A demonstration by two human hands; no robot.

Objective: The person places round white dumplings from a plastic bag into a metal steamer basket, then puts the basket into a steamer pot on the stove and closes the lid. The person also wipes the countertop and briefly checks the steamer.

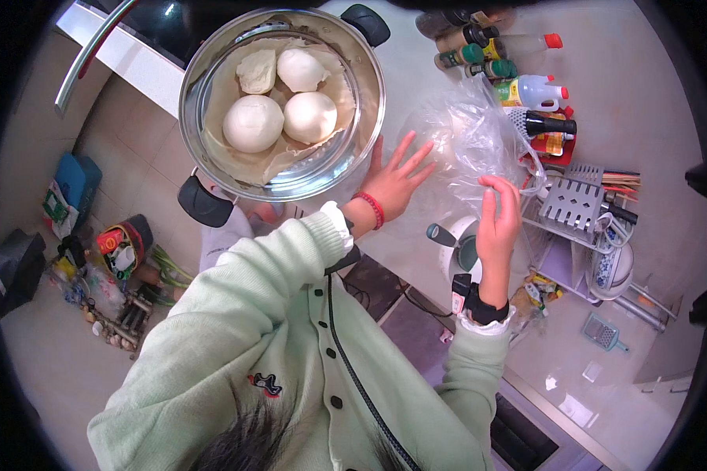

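Observation:
My left hand, with a red beaded bracelet, is spread beside the right wall of a stainless steel steamer pot. Nothing is in its grasp. Several pale steamed buns sit in the pot on steamer paper; the upper left piece is rough and uneven. A crumpled clear plastic bag lies right of the pot, close to my left fingertips. My right hand, its fingers bent, is at the bag's near edge; whether it pinches the film is unclear. Below the wrist is a white round vessel with a dark-handled utensil.
Seasoning bottles and a white-blue jug line the counter's far right. A utensil rack stands nearer, beside stacked bowls. A grater lies lower right. Baskets of groceries are at floor left. Black pot handles stick out.

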